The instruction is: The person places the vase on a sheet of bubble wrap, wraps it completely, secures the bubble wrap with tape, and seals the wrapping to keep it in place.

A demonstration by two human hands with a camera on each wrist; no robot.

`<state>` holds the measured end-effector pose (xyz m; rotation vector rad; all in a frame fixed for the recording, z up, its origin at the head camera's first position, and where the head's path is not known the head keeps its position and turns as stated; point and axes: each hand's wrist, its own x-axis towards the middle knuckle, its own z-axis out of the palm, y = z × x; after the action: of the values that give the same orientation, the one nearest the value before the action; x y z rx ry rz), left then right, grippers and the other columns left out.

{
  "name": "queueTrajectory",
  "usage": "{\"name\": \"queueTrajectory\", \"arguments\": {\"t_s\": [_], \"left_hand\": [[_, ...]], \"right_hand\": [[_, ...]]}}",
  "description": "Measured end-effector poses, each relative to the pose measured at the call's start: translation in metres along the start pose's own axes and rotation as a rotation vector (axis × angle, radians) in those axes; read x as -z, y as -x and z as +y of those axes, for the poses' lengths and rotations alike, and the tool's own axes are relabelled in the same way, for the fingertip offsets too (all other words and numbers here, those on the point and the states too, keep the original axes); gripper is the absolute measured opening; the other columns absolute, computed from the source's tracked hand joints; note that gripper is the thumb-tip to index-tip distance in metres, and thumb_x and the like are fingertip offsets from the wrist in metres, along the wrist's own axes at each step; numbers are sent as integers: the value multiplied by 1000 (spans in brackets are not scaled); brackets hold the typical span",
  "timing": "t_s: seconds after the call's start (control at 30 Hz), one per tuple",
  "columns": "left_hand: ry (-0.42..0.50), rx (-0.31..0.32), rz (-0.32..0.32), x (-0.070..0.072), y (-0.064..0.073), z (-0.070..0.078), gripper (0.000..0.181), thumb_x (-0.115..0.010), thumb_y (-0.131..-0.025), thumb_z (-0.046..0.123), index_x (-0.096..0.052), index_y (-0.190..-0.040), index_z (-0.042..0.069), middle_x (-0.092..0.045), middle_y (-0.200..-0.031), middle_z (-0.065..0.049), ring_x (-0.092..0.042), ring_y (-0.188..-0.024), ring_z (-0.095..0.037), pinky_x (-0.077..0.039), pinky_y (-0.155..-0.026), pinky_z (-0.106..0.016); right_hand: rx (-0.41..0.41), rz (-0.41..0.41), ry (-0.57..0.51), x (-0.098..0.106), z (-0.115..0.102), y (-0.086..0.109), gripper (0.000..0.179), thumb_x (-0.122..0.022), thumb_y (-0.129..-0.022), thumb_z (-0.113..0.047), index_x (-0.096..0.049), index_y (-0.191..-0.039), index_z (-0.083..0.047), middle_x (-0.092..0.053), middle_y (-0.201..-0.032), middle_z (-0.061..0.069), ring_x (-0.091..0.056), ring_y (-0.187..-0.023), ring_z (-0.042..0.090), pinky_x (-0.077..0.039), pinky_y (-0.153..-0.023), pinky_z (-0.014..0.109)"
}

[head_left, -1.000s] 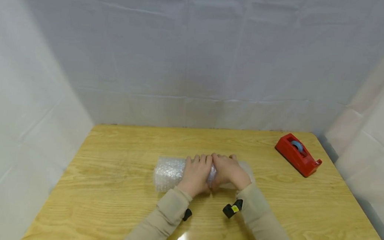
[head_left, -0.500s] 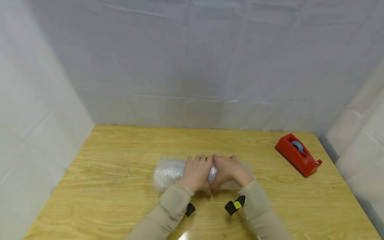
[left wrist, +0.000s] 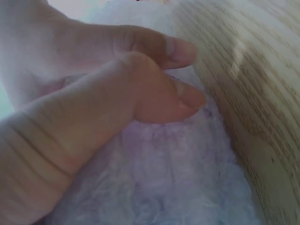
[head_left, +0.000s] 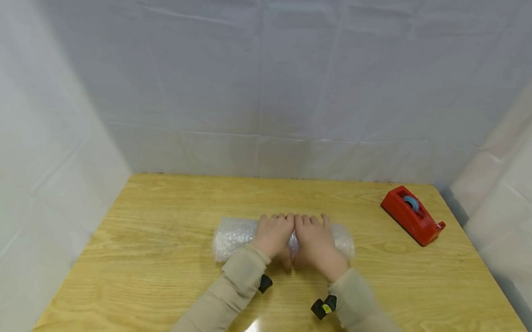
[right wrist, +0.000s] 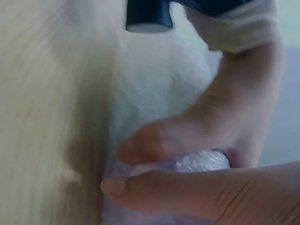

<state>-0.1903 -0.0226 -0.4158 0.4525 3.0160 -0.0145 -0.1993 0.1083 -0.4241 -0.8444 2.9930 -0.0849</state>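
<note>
"What are we gripping?"
"Our left fingers (head_left: 282, 220) and right fingers (head_left: 306, 222) clamp the bubble-wrap roll (head_left: 234, 238) beneath them; we're probably tightening it."
"Next?"
"Perhaps we pin it one-handed and reach for the tape dispenser (head_left: 413, 216), well right of our fingers."

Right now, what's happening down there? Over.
Left grip and right grip side by side, holding bubble-wrap roll. Roll on wooden tabletop. Red tape dispenser off right, not in the way.
</note>
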Motion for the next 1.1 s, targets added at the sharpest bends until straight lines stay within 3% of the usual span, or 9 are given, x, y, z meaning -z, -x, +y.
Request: {"name": "queueTrajectory", "arguments": {"t_s": [0.23,0.47,0.7,0.8,0.93,1.1], "left_hand": [[20,-16,1,1,1,-1,102,-99,-38,48,-59,-122,7,-68,-107,-8,-64,-93,-26,-47,-82,-44],[40,-27,1,2,0,-2,104,-98,-47,46,-58,-131,0,-54,-136,-28,-61,-113,-37,-51,-91,-49],[59,-62,30,1,4,-4,104,-96,-51,49,-56,-131,-4,-51,-138,-31,-54,-124,-41,-48,-99,-46],[50,-84,68,0,5,-5,99,-96,-50,50,-59,-125,-3,-61,-125,-25,-61,-113,-36,-51,-94,-43],[59,-95,89,-2,3,-6,90,-97,-46,48,-64,-116,3,-67,-102,-10,-66,-91,-25,-55,-78,-37],[83,-84,61,1,-1,-5,87,-98,-45,44,-66,-117,7,-69,-101,-4,-66,-88,-21,-55,-72,-36]], "right_hand": [[9,71,-29,-4,-3,4,98,-93,-57,-50,-52,-133,-2,-61,-125,15,-56,-116,34,-27,-107,62],[26,48,-60,-4,-1,-1,98,-94,-52,-51,-55,-129,-5,-62,-123,13,-57,-115,33,-29,-107,60],[25,5,-63,-1,-1,-2,97,-93,-53,-53,-55,-129,-5,-62,-124,13,-57,-115,33,-29,-108,59],[24,-7,-65,0,0,-3,98,-93,-53,-52,-54,-130,-5,-62,-125,13,-57,-116,33,-28,-108,59],[18,-1,-71,1,0,-3,99,-94,-53,-51,-55,-130,-5,-62,-125,13,-57,-116,33,-27,-108,60],[-8,36,-64,0,-1,1,99,-91,-57,-53,-53,-134,-3,-61,-128,14,-56,-117,34,-25,-109,62]]}}
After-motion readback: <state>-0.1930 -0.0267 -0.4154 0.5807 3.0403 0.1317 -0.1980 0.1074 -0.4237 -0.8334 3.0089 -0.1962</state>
